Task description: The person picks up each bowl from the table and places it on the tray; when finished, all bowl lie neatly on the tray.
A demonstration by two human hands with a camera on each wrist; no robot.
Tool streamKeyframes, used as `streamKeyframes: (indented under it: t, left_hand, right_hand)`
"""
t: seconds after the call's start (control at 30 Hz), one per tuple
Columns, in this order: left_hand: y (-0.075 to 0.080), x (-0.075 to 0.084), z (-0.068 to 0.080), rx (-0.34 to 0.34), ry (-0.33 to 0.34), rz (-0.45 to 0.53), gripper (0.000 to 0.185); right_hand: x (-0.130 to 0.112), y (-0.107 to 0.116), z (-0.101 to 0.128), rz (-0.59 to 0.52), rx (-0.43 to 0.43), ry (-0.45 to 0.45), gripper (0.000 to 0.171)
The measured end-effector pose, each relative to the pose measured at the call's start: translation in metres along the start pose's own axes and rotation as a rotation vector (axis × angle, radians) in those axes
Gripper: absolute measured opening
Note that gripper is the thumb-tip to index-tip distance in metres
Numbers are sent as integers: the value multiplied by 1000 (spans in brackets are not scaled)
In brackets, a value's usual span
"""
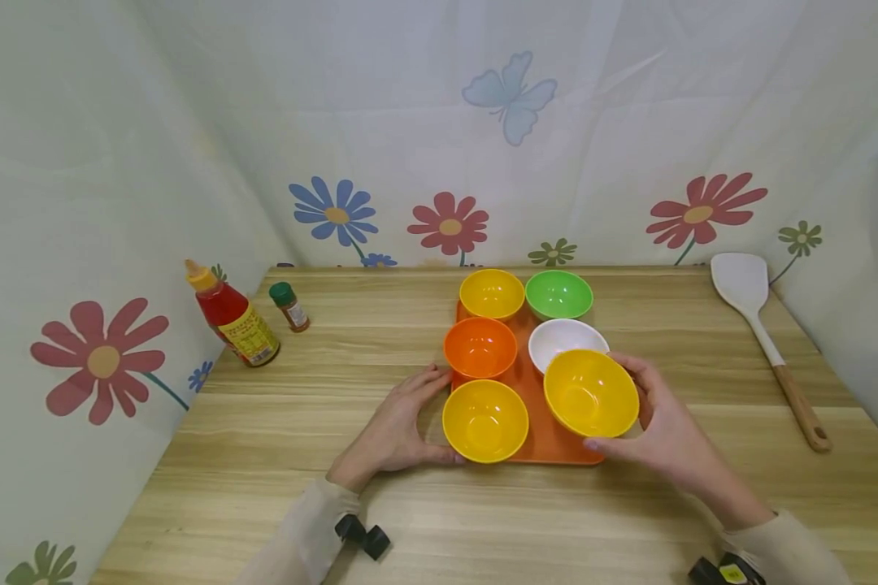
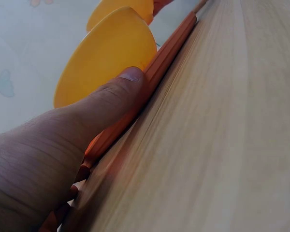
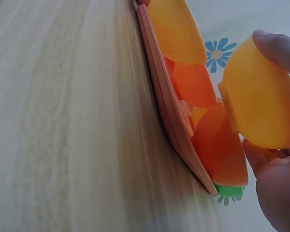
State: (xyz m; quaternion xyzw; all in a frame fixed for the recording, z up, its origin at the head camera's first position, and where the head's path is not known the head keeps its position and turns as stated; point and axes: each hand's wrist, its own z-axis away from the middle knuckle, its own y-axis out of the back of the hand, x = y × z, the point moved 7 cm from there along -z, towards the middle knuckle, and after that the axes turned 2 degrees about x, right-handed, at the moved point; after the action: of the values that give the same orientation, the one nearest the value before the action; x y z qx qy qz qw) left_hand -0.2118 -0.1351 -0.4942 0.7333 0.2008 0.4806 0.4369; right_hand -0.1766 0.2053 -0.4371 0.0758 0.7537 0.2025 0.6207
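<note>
My right hand (image 1: 666, 422) grips a yellow bowl (image 1: 591, 394) by its side, thumb in front and fingers behind. This bowl is tilted and held above the front right of an orange tray (image 1: 549, 447). My left hand (image 1: 402, 422) curves round the tray's front left corner, its thumb against the front rim in the left wrist view. Beside it a second yellow bowl (image 1: 485, 422) stands on the tray. Behind stand an orange bowl (image 1: 480, 348), a white-lined bowl (image 1: 563, 335) with an orange outside, another yellow bowl (image 1: 492, 294) and a green bowl (image 1: 559, 294).
A red sauce bottle (image 1: 237, 317) with a yellow cap and a small green-capped spice jar (image 1: 289, 307) stand at the table's back left. On the right lies a white turner (image 1: 764, 341) with a wooden handle. A flowered curtain (image 1: 380, 106) encloses the wooden table.
</note>
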Motion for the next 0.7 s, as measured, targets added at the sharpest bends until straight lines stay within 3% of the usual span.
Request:
streamKeyframes:
  t: [0.7]
  left_hand:
    - [-1,-1,0,4,-2,-6,125]
  right_hand:
    - [14,-11,14,117,-32,-25,108]
